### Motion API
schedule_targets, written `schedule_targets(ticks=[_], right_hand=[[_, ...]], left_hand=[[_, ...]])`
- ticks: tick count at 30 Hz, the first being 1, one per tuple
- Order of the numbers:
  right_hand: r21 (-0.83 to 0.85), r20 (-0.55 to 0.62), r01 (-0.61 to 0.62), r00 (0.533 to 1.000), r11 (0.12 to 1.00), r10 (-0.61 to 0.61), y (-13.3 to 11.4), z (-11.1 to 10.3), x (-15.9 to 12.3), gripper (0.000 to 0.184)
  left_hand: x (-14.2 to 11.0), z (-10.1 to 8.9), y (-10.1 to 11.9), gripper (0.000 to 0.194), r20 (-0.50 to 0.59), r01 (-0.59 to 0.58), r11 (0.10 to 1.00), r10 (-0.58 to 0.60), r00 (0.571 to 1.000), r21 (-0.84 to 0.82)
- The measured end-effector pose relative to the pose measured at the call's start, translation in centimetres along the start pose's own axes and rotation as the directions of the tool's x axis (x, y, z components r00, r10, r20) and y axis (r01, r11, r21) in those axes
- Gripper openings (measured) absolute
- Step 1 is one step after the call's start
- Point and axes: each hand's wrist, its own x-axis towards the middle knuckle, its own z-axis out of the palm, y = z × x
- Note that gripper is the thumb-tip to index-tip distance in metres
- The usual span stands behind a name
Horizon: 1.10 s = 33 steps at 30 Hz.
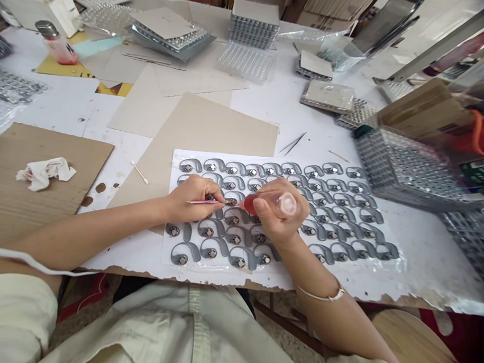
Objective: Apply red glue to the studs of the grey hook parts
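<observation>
My left hand is closed around a slim pink tool, its tip touching or just above a round metal part in one of the grey ear-hook pieces. My right hand grips a small translucent squeeze bottle with red contents, tilted so its narrow end points left toward that same piece. Rows of these curved grey pieces, each with a round metal part and fine wire, lie in a clear plastic tray on white. Both hands cover some of them.
Tweezers and a cotton swab lie behind the tray. Beige card sheets spread beyond it. A crumpled tissue rests on cardboard at left. Stacked trays stand at right; a capped bottle is far left.
</observation>
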Motion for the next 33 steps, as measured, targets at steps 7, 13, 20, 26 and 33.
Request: schedule_targets(ticks=[7, 13, 20, 26, 33], right_hand=[[0.033, 0.02, -0.024, 1.0, 0.999, 0.023, 0.1, 0.2, -0.2, 0.013], [0.016, 0.024, -0.032, 0.999, 0.999, 0.031, 0.1, 0.2, -0.2, 0.012], [0.022, 0.026, -0.032, 0.999, 0.999, 0.031, 0.0, 0.1, -0.2, 0.011], [0.037, -0.041, -0.049, 0.998, 0.998, 0.05, 0.1, 0.2, -0.3, 0.013], [0.442, -0.399, -0.265, 0.798, 0.857, 0.452, 1.7, -1.9, 1.8, 0.035]], left_hand=[[0.0, 0.0, 0.2, 0.005, -0.008, -0.017, 1.0, 0.017, 1.0, -0.01], [0.1, -0.1, 0.2, 0.005, -0.007, -0.008, 1.0, 0.008, 1.0, -0.005], [0.0, 0.0, 0.1, 0.005, -0.007, -0.009, 1.0, 0.009, 1.0, 0.001], [0.0, 0.0, 0.0, 0.004, -0.001, -0.008, 1.0, 0.008, 1.0, 0.002], [-0.1, -0.1, 0.4, 0.005, -0.006, 0.041, 0.999, -0.041, 0.999, -0.035]])
